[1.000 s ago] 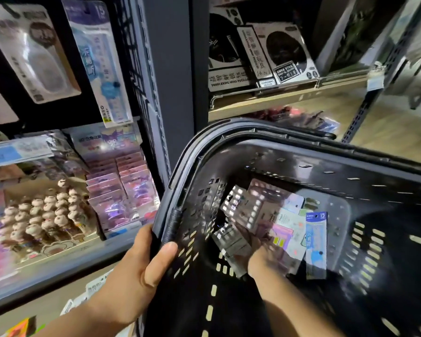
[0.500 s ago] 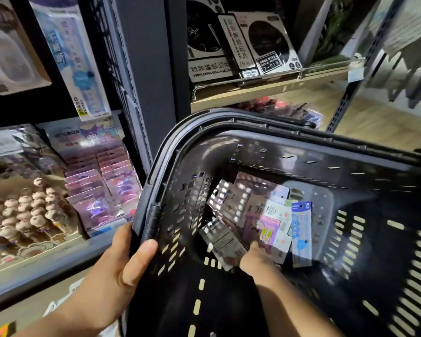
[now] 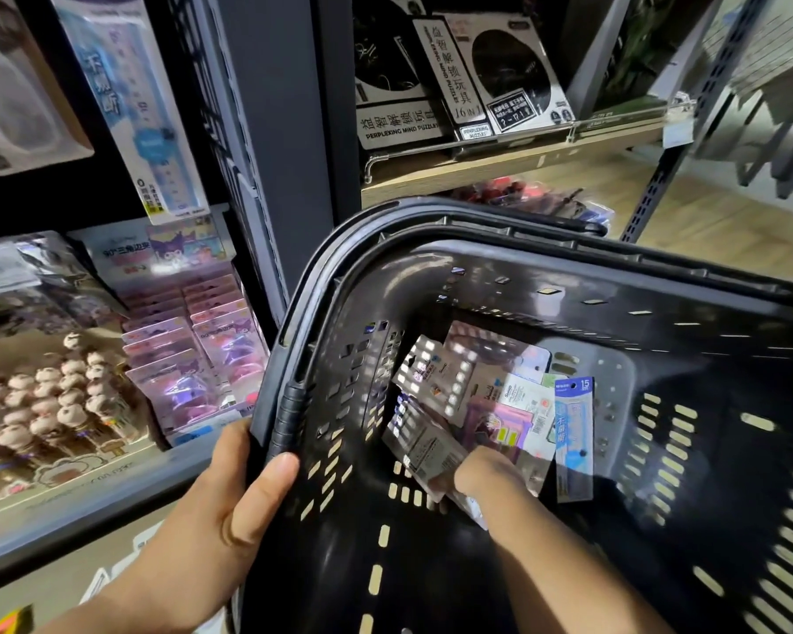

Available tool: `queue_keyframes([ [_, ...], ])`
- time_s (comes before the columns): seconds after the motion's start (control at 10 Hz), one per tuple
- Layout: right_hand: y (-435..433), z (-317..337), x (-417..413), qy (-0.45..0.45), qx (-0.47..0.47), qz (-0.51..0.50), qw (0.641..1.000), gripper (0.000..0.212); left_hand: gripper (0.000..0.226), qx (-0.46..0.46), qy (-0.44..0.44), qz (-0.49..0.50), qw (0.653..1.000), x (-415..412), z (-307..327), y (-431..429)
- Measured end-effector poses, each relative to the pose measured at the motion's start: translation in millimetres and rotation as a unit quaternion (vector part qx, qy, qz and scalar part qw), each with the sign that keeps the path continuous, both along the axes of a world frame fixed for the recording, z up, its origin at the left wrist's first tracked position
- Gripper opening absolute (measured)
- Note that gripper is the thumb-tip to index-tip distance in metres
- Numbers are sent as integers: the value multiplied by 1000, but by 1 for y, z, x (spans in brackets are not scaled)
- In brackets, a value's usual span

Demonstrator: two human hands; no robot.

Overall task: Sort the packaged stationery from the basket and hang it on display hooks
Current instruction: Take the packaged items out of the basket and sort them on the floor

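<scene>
A black plastic basket (image 3: 431,235) is tilted toward me and fills the middle and right of the head view. My left hand (image 3: 230,519) grips its near left rim, thumb over the edge. At the bottom lie several stationery packs (image 3: 436,382), among them a blue ruler pack (image 3: 574,432) marked 15. My right hand (image 3: 486,473) is down inside the basket among the packs, its fingers curled into them. Which pack it holds I cannot tell.
Left of the basket, packs hang on display hooks: a blue ruler pack (image 3: 133,102) and a clear blister pack (image 3: 19,98). Below them sit pink card packs (image 3: 193,359) and a tray of small figures (image 3: 42,404). Puzzle boxes (image 3: 458,75) stand on a wooden shelf (image 3: 500,164) behind.
The basket has shifted left and closer in view. My right hand stays among the packs at the bottom, moved slightly toward me. My left hand keeps its grip on the rim.
</scene>
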State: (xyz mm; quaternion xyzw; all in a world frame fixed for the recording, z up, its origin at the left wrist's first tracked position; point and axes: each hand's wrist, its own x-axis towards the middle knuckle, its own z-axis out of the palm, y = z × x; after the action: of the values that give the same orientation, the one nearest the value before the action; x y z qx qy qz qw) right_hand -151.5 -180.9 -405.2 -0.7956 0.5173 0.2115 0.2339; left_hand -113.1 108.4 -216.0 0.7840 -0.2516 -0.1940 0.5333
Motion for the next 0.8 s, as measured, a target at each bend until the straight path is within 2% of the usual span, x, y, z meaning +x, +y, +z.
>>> queue_keyframes([
  [0.1, 4, -6, 0, 18, -22, 8, 1000, 54, 84, -5, 9, 2, 1000, -3, 5, -2],
  [0.2, 0, -9, -1, -1, -5, -18, 1000, 40, 72, -8, 19, 10, 1000, -8, 16, -4],
  [0.3, -9, -13, -5, -21, 30, -15, 999, 36, 91, -7, 15, 14, 1000, -8, 16, -3],
  [0.4, -15, -12, -6, -28, 56, 8, 998, 40, 85, -3, 21, 26, 999, -7, 12, -1],
  [0.5, -17, -13, -7, -35, 80, 33, 996, 70, 87, 1, 13, 19, 1000, -4, 8, 0],
  [0.7, -5, -23, -12, -80, 41, -5, 996, 42, 68, 12, 5, 5, 1000, -2, -1, 1],
  [0.8, -4, -19, -15, -103, 50, 2, 993, 29, 93, 26, 2, 2, 1000, 2, -2, 4],
])
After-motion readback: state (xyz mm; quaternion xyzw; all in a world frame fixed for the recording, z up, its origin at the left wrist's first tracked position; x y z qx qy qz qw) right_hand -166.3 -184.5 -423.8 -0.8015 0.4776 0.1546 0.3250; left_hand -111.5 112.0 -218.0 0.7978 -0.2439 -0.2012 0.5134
